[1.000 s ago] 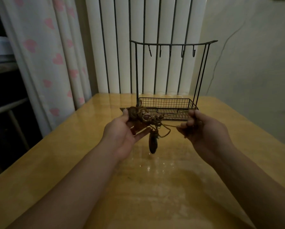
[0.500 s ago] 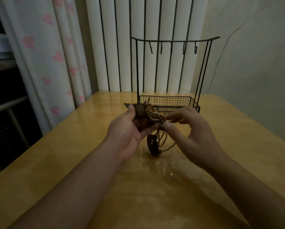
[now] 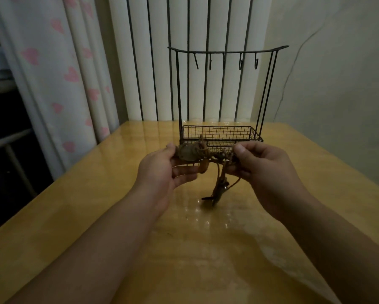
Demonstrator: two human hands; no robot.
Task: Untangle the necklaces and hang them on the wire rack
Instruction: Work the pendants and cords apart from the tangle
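Tangled brown cord necklaces (image 3: 206, 153) are held above the middle of the glossy yellow wooden table (image 3: 96, 205). The bundle's bulk is gripped by the left hand (image 3: 162, 172) as an anchor; a strand is pinched by the right hand (image 3: 261, 165), likely to tease it loose. A pendant hangs between. The black wire rack (image 3: 222, 95) at the far edge is bare, hooks unused.

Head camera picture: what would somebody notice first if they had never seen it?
Two hands, left and right, hold a brown tangle of necklaces above the shiny wooden table. Behind them stands a black wire rack with bare hooks. Pink-hearted curtains hang at the left.
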